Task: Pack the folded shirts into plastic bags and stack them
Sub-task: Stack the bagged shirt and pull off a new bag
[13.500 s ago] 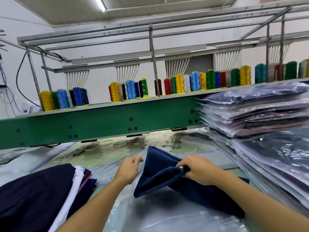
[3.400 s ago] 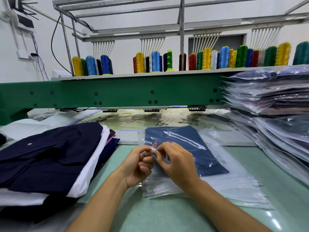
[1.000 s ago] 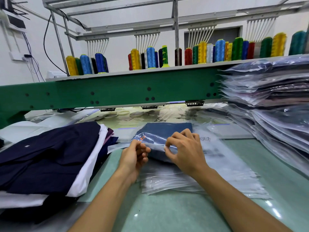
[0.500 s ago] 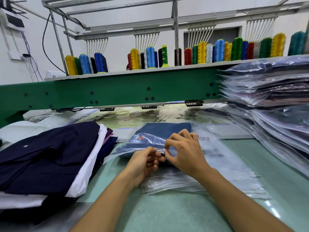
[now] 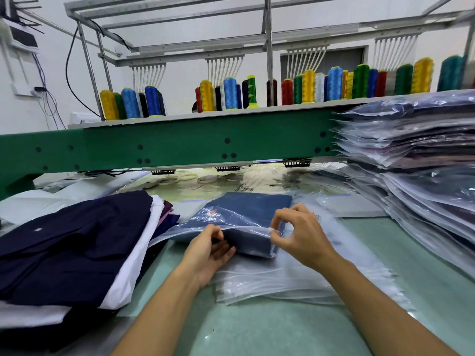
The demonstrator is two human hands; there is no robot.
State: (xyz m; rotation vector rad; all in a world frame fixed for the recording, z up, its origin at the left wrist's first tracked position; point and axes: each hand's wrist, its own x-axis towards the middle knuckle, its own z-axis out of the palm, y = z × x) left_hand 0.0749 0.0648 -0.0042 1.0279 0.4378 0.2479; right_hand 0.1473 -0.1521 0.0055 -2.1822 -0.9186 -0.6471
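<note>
The shirt [image 5: 257, 204] lies already inside its bag [image 5: 231, 219], straight in front of you, on top of the empty bags [image 5: 282, 281] in the middle of the table [image 5: 257, 330]. Its long axis runs away from you, toward the green beam [image 5: 180, 147], and the mouth of the bag is the near end, between your hands. Your left hand [image 5: 209, 249] grips this near edge from the left; your right hand [image 5: 299, 232] pinches the flap at the right corner. The stack [image 5: 411, 150] of packed bags rises at your right, so the right hand is nearer to it, and I judge nothing stands in the way. The loose shirts [image 5: 72, 240] lie at your left, just beside the bag.
</note>
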